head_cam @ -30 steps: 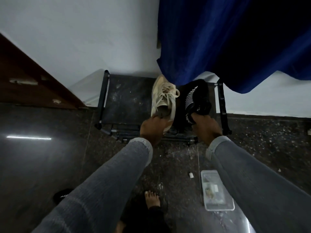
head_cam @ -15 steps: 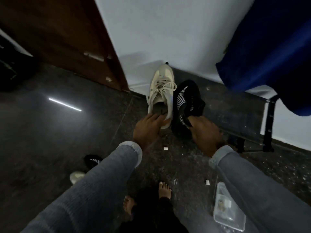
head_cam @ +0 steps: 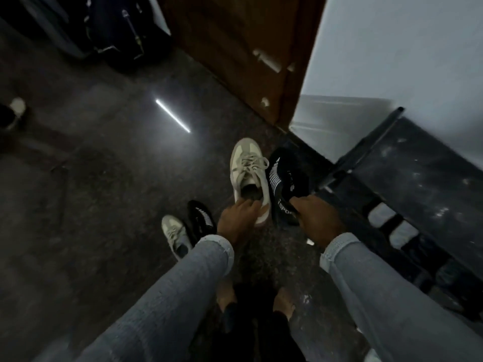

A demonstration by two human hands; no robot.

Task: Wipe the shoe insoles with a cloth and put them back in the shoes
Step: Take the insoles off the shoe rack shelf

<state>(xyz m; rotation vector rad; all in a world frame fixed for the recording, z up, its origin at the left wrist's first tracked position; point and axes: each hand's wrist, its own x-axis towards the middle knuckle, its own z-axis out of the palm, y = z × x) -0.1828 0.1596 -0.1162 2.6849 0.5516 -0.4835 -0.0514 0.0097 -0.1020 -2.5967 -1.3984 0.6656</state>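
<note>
A: Head view, and we've got the left hand (head_cam: 239, 222) gripping the heel of the cream shoe (head_cam: 249, 176), fingers curled into its opening.

B: And at its three o'clock, touching it, we see the black shoe (head_cam: 286, 184) pinched at the heel by the right hand (head_cam: 317, 220) (white stripes, lettering on the side).

A: At eight o'clock we spot a second cream shoe (head_cam: 175, 236) and second black shoe (head_cam: 202, 218) on the dark floor (head_cam: 104, 178).

B: Shoe rack (head_cam: 407, 184) at three o'clock, brown door (head_cam: 235, 48) at twelve.
</note>
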